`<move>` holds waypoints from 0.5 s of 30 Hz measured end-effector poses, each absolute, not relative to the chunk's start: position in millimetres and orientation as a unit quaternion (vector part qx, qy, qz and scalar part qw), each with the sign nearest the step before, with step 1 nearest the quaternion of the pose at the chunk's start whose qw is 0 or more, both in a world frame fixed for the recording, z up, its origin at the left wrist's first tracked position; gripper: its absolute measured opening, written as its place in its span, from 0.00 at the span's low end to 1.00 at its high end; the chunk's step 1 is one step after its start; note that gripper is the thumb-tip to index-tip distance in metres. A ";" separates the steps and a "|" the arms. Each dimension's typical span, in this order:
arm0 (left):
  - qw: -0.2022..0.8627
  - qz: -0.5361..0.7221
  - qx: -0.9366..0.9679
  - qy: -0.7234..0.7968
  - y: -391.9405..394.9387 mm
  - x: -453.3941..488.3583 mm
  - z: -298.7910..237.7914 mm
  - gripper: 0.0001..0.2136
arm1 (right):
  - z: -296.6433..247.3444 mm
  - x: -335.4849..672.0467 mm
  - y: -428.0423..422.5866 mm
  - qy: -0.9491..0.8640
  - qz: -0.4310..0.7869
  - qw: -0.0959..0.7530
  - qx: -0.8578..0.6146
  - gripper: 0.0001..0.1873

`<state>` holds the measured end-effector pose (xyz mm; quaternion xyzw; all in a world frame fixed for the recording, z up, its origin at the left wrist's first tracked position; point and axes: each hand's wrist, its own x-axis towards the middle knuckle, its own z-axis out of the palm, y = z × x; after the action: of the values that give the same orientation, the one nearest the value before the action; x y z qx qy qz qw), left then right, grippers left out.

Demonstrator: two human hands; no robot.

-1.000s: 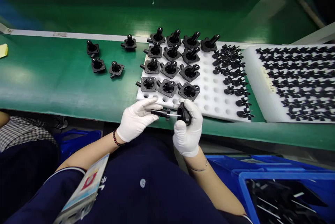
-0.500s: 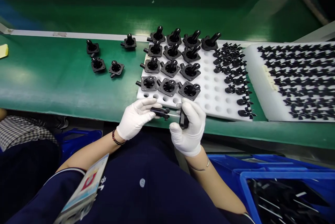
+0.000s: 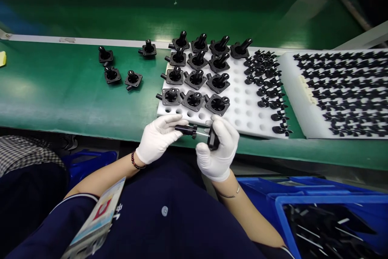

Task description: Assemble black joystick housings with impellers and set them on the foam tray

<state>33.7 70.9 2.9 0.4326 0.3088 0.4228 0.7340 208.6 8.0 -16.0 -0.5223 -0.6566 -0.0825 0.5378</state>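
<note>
Watching from my end, I had a yellow block [image 3: 3, 58] far left of the white foam tray [image 3: 243, 107] on the green bench [image 3: 60, 93]. Nearer than that block, below the tray's level, I saw checked cloth [image 3: 26, 152] on someone seated alongside. Four loose black housings [image 3: 112, 75] lay on the bench, left of the tray and apart from it. Just in front of the tray's near edge, I had the gloved left hand [image 3: 155, 137] pinching a black shaft piece [image 3: 184, 129] between thumb and fingers. A thin white rod [image 3: 202, 134] reached from it toward a black cupped piece [image 3: 213, 141], also in front of the tray, which the gloved right hand [image 3: 218, 150] gripped with curled fingers; whether its thumb touched the piece, I could not tell. Behind both hands, thirteen upright or leaning housings [image 3: 195, 79] stood in rows on the tray. Small bladed parts [image 3: 268, 74] crowded the tray's right side. Right of the tray stood a second foam block [image 3: 292, 89] bearing more rows of bladed parts, and below and right of the tray sat a blue crate [image 3: 327, 199] of dark pieces.
</note>
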 end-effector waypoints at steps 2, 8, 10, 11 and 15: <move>0.760 0.410 0.405 0.300 73.4 33.4 2.6 0.20 | -10.8 210.0 9.1 -0.676 -0.105 0.521 -0.509 0.36; 0.706 0.443 0.455 0.314 71.5 32.3 3.1 0.18 | -11.2 210.6 10.3 -0.668 -0.058 0.523 -0.526 0.34; 0.643 0.442 0.528 0.335 67.4 32.0 5.4 0.15 | -18.2 204.6 7.8 -0.631 0.007 0.558 -0.540 0.33; 0.610 0.430 0.572 0.340 65.2 32.0 6.8 0.14 | -21.5 200.3 6.1 -0.613 0.046 0.571 -0.544 0.32; 0.501 0.397 0.700 0.320 60.2 34.3 9.9 0.15 | -24.2 181.6 0.5 -0.515 0.195 0.629 -0.549 0.25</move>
<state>34.3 60.2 9.9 0.6996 0.3195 0.3966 0.5011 181.6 0.5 -24.2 -0.5494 -0.5149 0.1946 0.6286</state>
